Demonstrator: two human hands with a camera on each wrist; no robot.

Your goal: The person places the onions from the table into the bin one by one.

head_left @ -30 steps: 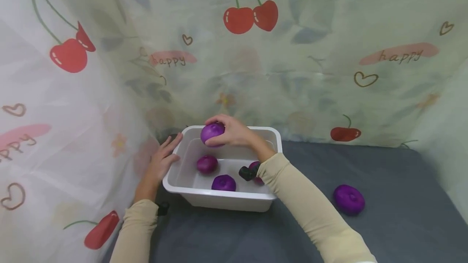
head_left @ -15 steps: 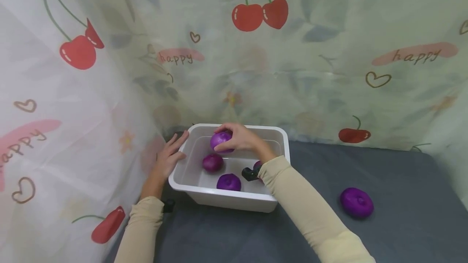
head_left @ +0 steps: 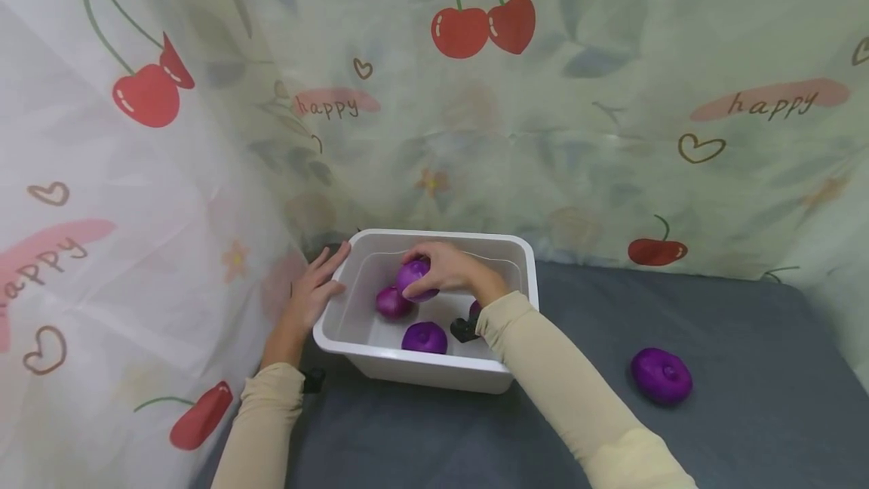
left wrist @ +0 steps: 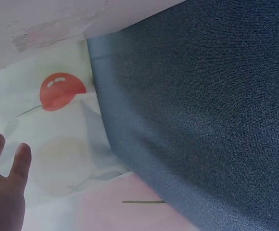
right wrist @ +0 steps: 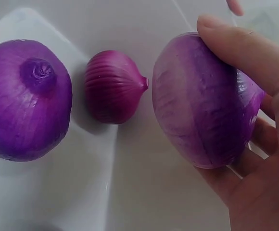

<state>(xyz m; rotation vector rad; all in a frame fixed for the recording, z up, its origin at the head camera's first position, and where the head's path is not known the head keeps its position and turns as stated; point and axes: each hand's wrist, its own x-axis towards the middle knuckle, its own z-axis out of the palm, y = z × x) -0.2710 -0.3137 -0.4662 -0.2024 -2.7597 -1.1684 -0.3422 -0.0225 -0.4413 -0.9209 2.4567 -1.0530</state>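
My right hand grips a purple onion inside the white plastic tub, thumb on one side and fingers curled on the other. In the right wrist view the gripped onion is close above the tub floor. A redder ribbed onion lies beside it, and a large purple onion sits at the left. Another onion in the tub is mostly hidden behind my right wrist. My left hand rests its straight fingers against the tub's left rim; in the left wrist view two fingertips show.
One more purple onion lies on the dark grey cloth to the right of the tub. Printed curtains with cherries hang behind and on the left. A small black camera sits on the right wrist.
My right hand has lowered the onion from above the back rim into the tub, slightly toward me. My left hand stays at the rim. The head view has shifted slightly.
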